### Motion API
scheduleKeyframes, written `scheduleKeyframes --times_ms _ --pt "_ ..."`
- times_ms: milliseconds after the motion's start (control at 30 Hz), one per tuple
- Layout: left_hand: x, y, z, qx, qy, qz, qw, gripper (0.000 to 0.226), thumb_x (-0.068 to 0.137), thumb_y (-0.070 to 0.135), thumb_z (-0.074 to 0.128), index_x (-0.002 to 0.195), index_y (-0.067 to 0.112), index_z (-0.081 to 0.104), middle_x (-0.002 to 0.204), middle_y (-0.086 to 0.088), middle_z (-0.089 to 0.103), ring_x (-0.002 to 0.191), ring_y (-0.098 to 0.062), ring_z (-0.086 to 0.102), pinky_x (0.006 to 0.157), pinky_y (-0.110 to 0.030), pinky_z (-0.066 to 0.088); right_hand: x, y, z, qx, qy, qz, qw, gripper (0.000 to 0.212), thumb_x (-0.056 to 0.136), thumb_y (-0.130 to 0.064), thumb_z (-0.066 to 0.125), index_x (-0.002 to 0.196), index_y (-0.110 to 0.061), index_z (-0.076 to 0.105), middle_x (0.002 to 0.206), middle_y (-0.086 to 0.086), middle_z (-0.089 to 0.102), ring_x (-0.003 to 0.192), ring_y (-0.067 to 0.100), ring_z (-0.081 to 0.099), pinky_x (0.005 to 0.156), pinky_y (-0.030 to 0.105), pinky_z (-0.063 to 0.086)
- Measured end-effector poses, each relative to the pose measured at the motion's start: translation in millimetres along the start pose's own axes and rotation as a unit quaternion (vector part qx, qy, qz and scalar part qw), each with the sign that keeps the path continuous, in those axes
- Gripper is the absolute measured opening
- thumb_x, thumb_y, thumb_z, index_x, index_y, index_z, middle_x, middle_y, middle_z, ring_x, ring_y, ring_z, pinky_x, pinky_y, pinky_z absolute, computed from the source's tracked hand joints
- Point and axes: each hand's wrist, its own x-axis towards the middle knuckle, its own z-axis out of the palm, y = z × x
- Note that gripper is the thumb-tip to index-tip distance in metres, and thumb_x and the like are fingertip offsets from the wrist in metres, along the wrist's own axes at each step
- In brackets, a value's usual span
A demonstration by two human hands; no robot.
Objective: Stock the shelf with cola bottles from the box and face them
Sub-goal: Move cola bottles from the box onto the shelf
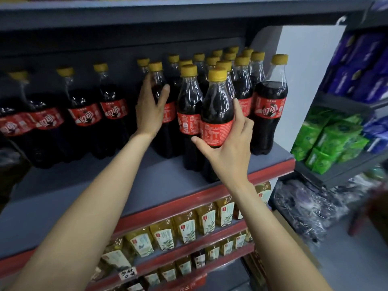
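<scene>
The right hand (pixel 227 143) has its grip around the front cola bottle (pixel 217 108) in the frame's centre. The left hand (pixel 150 108) grasps another cola bottle (pixel 159 85) behind. About twenty yellow-capped bottles stand on the shelf (pixel 105 185). Yellow tea bottles (pixel 186 227) fill two lower rows.

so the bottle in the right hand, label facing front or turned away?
Turned away. The bottle in the right hand shows small print; the end bottle shows the logo.

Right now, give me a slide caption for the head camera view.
Both hands face cola on the shelf: left hand grips one bottle, right hand grips the front bottle.
</scene>
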Motion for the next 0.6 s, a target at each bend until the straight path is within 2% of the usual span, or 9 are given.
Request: scheduleKeyframes --times_ms 100,167,267,333,433,500,600 --pt "-4.4 6.8 0.9 0.009 -0.012 -0.014 1.0 0.065 0.1 0.038 0.043 0.151 0.01 0.015 0.158 -0.01 0.019 0.146 -0.025 0.018 0.116 -0.033 0.014 -6.7 3.7 -1.5 0.002 -0.021 0.014 1.0 0.107 0.07 -0.048 0.081 0.151 -0.019 0.017 0.127 0.008 0.044 0.12 0.027 0.047 0.085 0.04 0.049" --pt "-14.1 13.7 -0.5 0.012 0.012 -0.033 0.999 0.068 0.098 0.044 0.043 0.152 0.014 0.014 0.158 -0.011 0.017 0.146 -0.027 0.015 0.116 -0.036 0.013 -7.3 2.9 -0.5 0.005 -0.012 0.009 1.0 0.105 0.071 -0.047 0.08 0.151 -0.017 0.019 0.129 0.009 0.046 0.121 0.027 0.047 0.087 0.04 0.048" --pt "-36.9 28.1 -5.1 0.01 0.108 0.032 0.994 0.069 0.09 0.048 0.049 0.143 0.006 0.034 0.145 -0.018 0.034 0.135 -0.031 0.032 0.109 -0.031 0.022 -8.8 -0.1 3.7 0.013 0.0 0.01 1.0 0.104 0.072 -0.046 0.08 0.151 -0.015 0.02 0.127 0.01 0.048 0.118 0.027 0.049 0.087 0.04 0.047" --pt "-50.3 34.4 -3.7 0.018 0.135 0.091 0.986 0.06 0.086 0.043 0.055 0.129 0.002 0.047 0.13 -0.015 0.048 0.121 -0.028 0.046 0.103 -0.031 0.032 -10.2 -1.3 5.4 0.016 0.004 0.014 1.0 0.105 0.072 -0.049 0.08 0.151 -0.016 0.019 0.124 0.009 0.049 0.116 0.026 0.05 0.085 0.04 0.048" --pt "-64.2 37.9 0.3 -0.005 0.046 0.101 0.994 0.06 0.081 0.04 0.061 0.129 0.009 0.046 0.122 -0.003 0.052 0.106 -0.017 0.053 0.092 -0.029 0.043 -11.1 -1.8 4.5 0.017 0.009 0.019 1.0 0.106 0.07 -0.051 0.08 0.151 -0.018 0.02 0.124 0.007 0.048 0.118 0.025 0.049 0.082 0.04 0.049" --pt "-67.8 35.1 0.4 -0.018 -0.001 0.078 0.997 0.063 0.08 0.04 0.062 0.134 0.014 0.042 0.126 0.0 0.051 0.108 -0.015 0.054 0.09 -0.03 0.046 -11.9 -2.0 2.5 0.019 0.011 0.017 1.0 0.108 0.068 -0.053 0.08 0.151 -0.017 0.021 0.126 0.007 0.048 0.121 0.025 0.048 0.084 0.041 0.049" --pt "-68.1 32.7 -3.2 -0.021 -0.031 0.058 0.998 0.06 0.083 0.034 0.066 0.136 0.019 0.041 0.134 -0.001 0.048 0.114 -0.018 0.053 0.093 -0.038 0.048 -14.0 -2.7 -0.8 0.013 -0.004 0.017 1.0 0.112 0.067 -0.056 0.079 0.152 -0.017 0.016 0.126 0.009 0.046 0.119 0.026 0.047 0.088 0.041 0.048"
